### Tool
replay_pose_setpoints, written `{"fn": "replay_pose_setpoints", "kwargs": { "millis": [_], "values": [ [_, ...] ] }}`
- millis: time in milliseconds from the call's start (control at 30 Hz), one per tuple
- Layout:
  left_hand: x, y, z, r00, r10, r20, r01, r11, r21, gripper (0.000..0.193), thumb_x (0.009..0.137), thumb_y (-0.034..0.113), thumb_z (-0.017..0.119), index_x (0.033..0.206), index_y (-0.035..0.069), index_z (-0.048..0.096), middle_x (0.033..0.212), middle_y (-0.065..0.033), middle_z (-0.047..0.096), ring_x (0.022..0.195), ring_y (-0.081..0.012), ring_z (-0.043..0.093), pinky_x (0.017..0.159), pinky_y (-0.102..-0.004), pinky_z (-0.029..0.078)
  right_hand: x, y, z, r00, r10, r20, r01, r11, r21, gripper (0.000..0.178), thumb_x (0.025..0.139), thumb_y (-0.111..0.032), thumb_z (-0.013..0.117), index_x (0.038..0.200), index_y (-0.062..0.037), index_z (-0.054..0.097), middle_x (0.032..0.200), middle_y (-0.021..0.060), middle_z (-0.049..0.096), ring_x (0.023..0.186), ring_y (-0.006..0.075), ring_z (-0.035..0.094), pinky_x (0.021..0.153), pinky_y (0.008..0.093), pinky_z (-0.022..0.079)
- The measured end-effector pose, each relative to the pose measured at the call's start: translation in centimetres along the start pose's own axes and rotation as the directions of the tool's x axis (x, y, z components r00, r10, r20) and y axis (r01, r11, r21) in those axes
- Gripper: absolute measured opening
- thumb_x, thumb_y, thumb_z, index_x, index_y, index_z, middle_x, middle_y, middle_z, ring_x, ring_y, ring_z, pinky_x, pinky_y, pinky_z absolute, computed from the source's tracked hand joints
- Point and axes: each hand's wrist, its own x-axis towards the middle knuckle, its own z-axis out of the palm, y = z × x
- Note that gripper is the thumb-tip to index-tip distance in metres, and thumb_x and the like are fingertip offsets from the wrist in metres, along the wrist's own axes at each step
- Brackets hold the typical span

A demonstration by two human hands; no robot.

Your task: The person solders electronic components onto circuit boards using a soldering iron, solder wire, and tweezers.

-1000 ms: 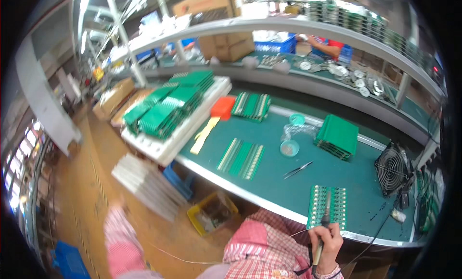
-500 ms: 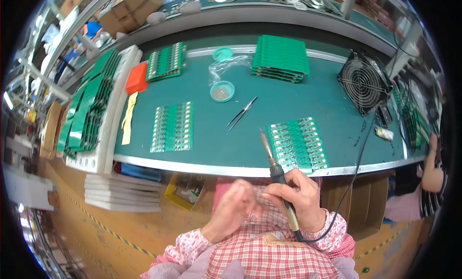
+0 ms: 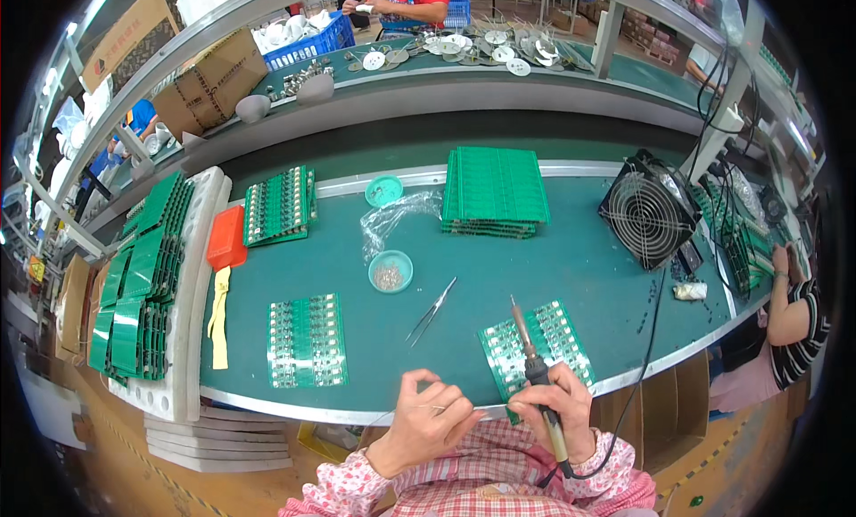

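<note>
My right hand (image 3: pixel 563 408) is closed around the dark handle of a soldering iron (image 3: pixel 537 371), whose tip points up and away over a green circuit board (image 3: pixel 563 339) at the table's front edge. Left of it, my left hand (image 3: pixel 424 428) pinches a thin length of solder wire (image 3: pixel 439 407) just over the edge. A second green circuit board (image 3: pixel 307 340) lies flat farther left. Between the boards rest metal tweezers (image 3: pixel 433 312), open and untouched. Behind them stands a small teal dish (image 3: pixel 411 283) of tiny parts.
Boards are stacked at the back centre (image 3: pixel 495 187), back left (image 3: pixel 281 206) and on a white foam tray (image 3: pixel 185 339). A black fan (image 3: pixel 644 215) stands right, with the iron's cord (image 3: pixel 649 339) nearby. A red box (image 3: pixel 226 237) sits left. Co-workers are beyond the shelf and far right.
The view has tilted up, so the table appears lower. My hands have moved apart and closer to the table edge. The iron's tip is now over the right board; the wire shows in my left hand.
</note>
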Motion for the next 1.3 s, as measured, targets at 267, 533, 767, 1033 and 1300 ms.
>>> {"fn": "replay_pose_setpoints", "kwargs": {
  "millis": [267,533,767,1033,1300],
  "values": [
    [0.4,-1.9,-0.4,0.990,-0.120,0.074,0.111,0.988,0.110,0.024,0.086,0.018,0.074,0.072,0.012,0.055,0.071,0.0004,0.056,0.065,-0.0182,0.056,0.085,-0.0430,0.038,0.1,3.3,-0.6,0.998,0.058,-0.019,-0.057,0.997,0.047,0.023,0.072,-0.003,0.084,0.090,-0.0082,0.072,0.076,0.0045,0.058,0.065,0.0189,0.054,0.056,0.0315,0.045],
    [6.7,-3.8,1.0,0.943,-0.325,-0.065,0.280,0.678,0.680,0.021,0.091,0.011,0.063,0.110,0.002,0.061,0.096,-0.0087,0.063,0.082,-0.0260,0.059,0.079,-0.0389,0.040,-1.2,6.1,-2.1,0.963,0.183,-0.198,-0.213,0.966,-0.144,0.025,0.078,-0.002,0.079,0.100,-0.0075,0.069,0.090,0.0128,0.060,0.092,0.0331,0.058,0.079,0.0414,0.048],
    [7.9,-3.8,0.8,0.858,-0.490,0.154,0.232,0.638,0.735,0.025,0.088,0.009,0.065,0.112,0.001,0.061,0.100,-0.0114,0.063,0.085,-0.0267,0.060,0.076,-0.0377,0.042,-1.3,6.5,-2.5,0.962,0.178,-0.206,-0.203,0.973,-0.108,0.027,0.077,-0.001,0.078,0.101,-0.0072,0.069,0.092,0.0115,0.061,0.091,0.0330,0.060,0.078,0.0409,0.049],
    [4.3,-3.9,-0.8,0.824,-0.557,-0.110,0.547,0.830,-0.103,0.018,0.090,-0.003,0.066,0.108,-0.001,0.064,0.100,-0.0123,0.064,0.084,-0.0221,0.064,0.074,-0.0318,0.052,-1.0,6.2,-2.3,0.955,0.188,-0.228,-0.214,0.972,-0.094,0.025,0.078,0.003,0.076,0.100,-0.0059,0.068,0.091,0.0140,0.061,0.088,0.0333,0.060,0.075,0.0405,0.048],
    [2.6,-5.8,-1.3,0.718,-0.695,-0.049,0.608,0.659,-0.444,0.020,0.099,0.003,0.058,0.119,-0.001,0.057,0.112,-0.0091,0.068,0.090,-0.0152,0.068,0.077,-0.0268,0.053,-1.4,6.0,-2.1,0.962,0.178,-0.206,-0.212,0.965,-0.152,0.022,0.080,0.002,0.074,0.099,-0.0052,0.068,0.091,0.0143,0.061,0.088,0.0344,0.059,0.076,0.0414,0.048]
  ]
}}
